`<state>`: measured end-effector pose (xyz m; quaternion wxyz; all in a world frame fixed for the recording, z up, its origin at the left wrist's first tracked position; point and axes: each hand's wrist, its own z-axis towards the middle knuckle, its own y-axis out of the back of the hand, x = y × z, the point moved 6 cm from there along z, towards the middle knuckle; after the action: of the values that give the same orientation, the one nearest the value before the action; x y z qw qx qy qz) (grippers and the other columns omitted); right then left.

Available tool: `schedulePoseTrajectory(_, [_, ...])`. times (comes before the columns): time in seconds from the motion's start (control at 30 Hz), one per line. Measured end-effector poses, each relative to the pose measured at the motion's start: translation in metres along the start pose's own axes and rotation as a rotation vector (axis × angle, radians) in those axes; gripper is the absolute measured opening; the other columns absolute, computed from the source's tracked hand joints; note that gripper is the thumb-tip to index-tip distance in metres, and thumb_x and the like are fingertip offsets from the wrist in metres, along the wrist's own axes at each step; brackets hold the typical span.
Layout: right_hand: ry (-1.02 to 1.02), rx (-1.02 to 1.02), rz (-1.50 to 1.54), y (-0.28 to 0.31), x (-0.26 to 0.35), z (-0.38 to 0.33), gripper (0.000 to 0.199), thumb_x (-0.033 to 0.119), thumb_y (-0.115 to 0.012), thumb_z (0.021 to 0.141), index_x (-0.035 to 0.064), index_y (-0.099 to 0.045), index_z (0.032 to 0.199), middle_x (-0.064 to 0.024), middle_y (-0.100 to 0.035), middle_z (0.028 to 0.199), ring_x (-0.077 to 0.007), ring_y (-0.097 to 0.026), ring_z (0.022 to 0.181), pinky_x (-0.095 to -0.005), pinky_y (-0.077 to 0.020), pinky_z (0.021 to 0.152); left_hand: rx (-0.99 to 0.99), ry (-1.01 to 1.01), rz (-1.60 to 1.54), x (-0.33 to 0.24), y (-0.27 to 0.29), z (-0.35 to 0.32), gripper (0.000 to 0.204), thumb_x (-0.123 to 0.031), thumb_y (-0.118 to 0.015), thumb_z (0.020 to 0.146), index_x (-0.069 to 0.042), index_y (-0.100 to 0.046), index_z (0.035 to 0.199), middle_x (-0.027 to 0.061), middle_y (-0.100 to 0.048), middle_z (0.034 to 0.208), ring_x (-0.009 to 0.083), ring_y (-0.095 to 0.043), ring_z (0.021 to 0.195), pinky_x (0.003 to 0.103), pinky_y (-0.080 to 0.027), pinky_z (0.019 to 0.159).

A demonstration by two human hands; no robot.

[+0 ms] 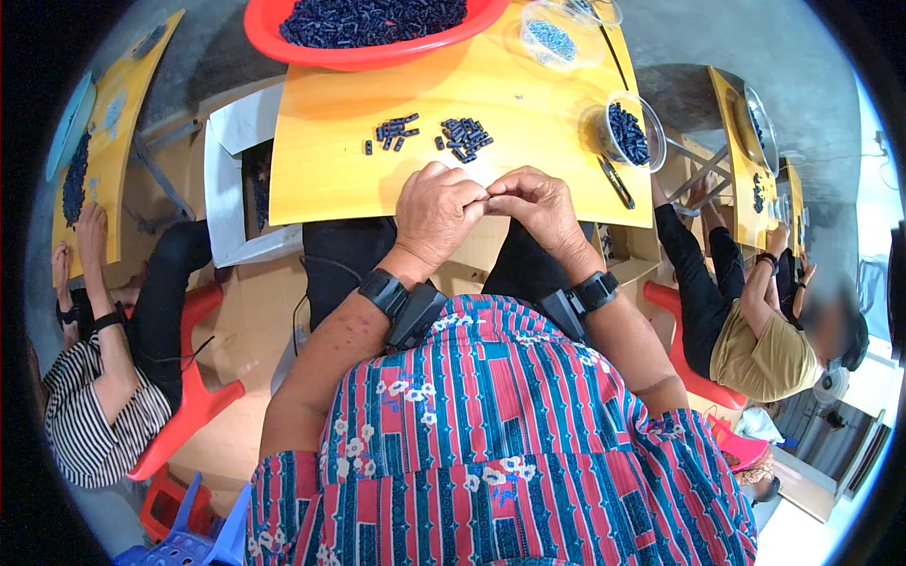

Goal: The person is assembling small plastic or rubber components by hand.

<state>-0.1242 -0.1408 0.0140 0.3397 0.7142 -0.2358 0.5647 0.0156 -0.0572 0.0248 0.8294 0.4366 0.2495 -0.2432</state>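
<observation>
Just over the near edge of the yellow table (349,189), my left hand (439,209) and my right hand (538,209) meet at the fingertips. Both are closed in a pinch, and whatever sits between them is too small and covered to make out. Beyond my knuckles lie two loose groups of small dark blue parts: a smaller group (396,130) at the left and a denser one (464,139) at the right. A slim black tool (616,182), perhaps tweezers, rests right of my right hand, below a clear tub of dark parts (628,132).
A wide red basin (368,61) heaped with dark parts stands at the far side. Clear bowls, one with light blue bits (552,40), are at the far right. A white carton (250,132) adjoins the table's left side. People work at neighbouring yellow tables on both sides.
</observation>
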Motion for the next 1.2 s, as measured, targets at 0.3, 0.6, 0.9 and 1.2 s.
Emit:
schedulePoseTrajectory(0.3, [0.107,0.014,-0.093,0.004,-0.006,0.001,0.010,-0.004,-0.074,0.084,-0.0019,-0.076,0.093,-0.0080,-0.067,0.099,-0.0146,-0.066,0.090,-0.0281,-0.0580,0.082,-0.005,0.011,-0.003,0.001,-0.003,-0.001,0.008,-0.018,-0.078,0.070,-0.015,-0.071,0.071,-0.0001,-0.065,0.073,0.0250,-0.059,0.077,0.039,-0.047,0.071])
schedulePoseTrajectory(0.6, [0.035,0.010,0.075,0.004,-0.017,0.012,0.007,-0.001,-0.075,0.084,-0.0026,-0.076,0.091,-0.0075,-0.069,0.096,-0.0146,-0.068,0.086,-0.0269,-0.0575,0.078,0.076,0.001,-0.083,0.008,-0.006,0.003,0.011,-0.018,-0.080,0.068,-0.011,-0.073,0.074,0.0038,-0.062,0.070,0.0274,-0.058,0.074,0.041,-0.048,0.069])
schedulePoseTrajectory(0.9, [-0.220,0.083,0.052,0.007,-0.019,0.014,0.014,0.010,-0.069,0.094,0.0017,-0.075,0.103,-0.0013,-0.070,0.082,-0.0090,-0.067,0.078,-0.0237,-0.0572,0.071,0.158,0.094,-0.123,0.010,-0.009,0.006,0.013,-0.018,-0.080,0.071,-0.008,-0.075,0.077,0.0063,-0.063,0.070,0.0279,-0.057,0.075,0.041,-0.048,0.072])
schedulePoseTrajectory(1.2, [-0.227,0.091,0.092,0.008,-0.020,0.016,0.022,0.018,-0.061,0.101,0.0024,-0.074,0.109,-0.0024,-0.070,0.083,-0.0075,-0.064,0.074,-0.0235,-0.0565,0.074,0.275,0.272,-0.231,0.025,-0.019,0.012,0.015,-0.019,-0.080,0.074,-0.006,-0.076,0.081,0.0073,-0.067,0.073,0.0265,-0.061,0.075,0.039,-0.050,0.072])
